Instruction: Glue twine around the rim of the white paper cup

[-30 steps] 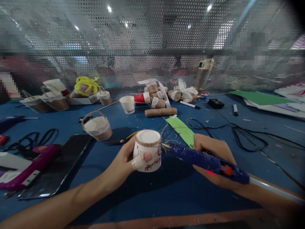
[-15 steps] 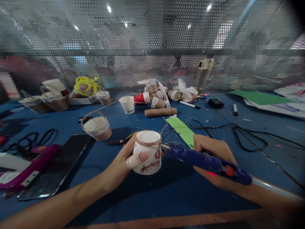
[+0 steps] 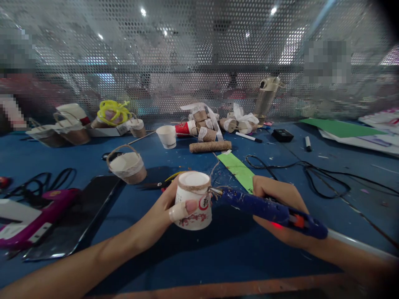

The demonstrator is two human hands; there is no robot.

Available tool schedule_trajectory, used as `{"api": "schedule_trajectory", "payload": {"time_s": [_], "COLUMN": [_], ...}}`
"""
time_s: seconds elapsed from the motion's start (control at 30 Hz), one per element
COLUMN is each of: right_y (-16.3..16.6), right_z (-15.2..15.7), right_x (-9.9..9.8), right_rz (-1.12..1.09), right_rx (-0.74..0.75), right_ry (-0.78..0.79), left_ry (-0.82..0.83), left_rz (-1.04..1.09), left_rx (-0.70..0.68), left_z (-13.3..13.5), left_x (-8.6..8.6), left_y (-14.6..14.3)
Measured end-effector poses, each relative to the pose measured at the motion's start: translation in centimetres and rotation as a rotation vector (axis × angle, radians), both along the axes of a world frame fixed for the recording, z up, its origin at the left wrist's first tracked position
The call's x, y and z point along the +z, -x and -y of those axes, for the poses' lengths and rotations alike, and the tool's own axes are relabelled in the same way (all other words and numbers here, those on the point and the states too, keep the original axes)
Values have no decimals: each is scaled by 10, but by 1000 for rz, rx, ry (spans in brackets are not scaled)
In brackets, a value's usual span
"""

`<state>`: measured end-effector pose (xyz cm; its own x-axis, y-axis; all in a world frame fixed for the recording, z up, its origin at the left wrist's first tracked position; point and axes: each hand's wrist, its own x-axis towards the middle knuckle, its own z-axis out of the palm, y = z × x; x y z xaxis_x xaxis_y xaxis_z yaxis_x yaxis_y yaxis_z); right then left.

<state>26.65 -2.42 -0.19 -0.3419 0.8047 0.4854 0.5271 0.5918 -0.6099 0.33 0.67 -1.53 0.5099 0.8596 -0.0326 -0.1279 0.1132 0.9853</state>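
My left hand (image 3: 174, 203) is closed around a white paper cup (image 3: 190, 220) printed with red blossoms and dark characters; a bandage wraps the thumb. Twine (image 3: 190, 188) circles the cup just below its upper edge, and a loose strand runs back toward the twine roll (image 3: 210, 146). My right hand (image 3: 280, 199) grips a blue glue gun (image 3: 255, 205) with a glue stick out of its back end. Its metal nozzle meets or nearly meets the twine at the cup's right side. Behind the left hand lie scissors (image 3: 158, 185), partly covered.
A twine-handled cup (image 3: 129, 168), a phone (image 3: 75, 220) and a purple glue gun (image 3: 46, 216) lie to the left. Green paper (image 3: 237, 168) is beyond the cup. A black cable (image 3: 314, 174) snakes across the right. Wrapped cups and a bottle (image 3: 266, 99) stand at the back.
The cup has turned slightly in my left hand, bringing its red round mark and dark character further toward the front. The glue gun stays almost where it was.
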Motion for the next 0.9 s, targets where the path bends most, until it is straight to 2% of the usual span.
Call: {"api": "schedule_trajectory", "payload": {"time_s": [0.17, 0.4, 0.63, 0.9], "right_y": [-1, 2, 0, 0], "right_z": [-2, 0, -2, 0], "right_x": [0, 1, 1, 1], "right_rz": [5, -5, -20, -24], "right_rx": [-16, 10, 1, 8], "right_ry": [33, 13, 46, 46], "left_ry": [35, -12, 59, 59], "left_rz": [113, -19, 117, 108], "left_rx": [-29, -9, -117, -133], "left_z": [2, -2, -5, -2], "left_x": [5, 4, 2, 3], "left_y": [-4, -2, -1, 0]}}
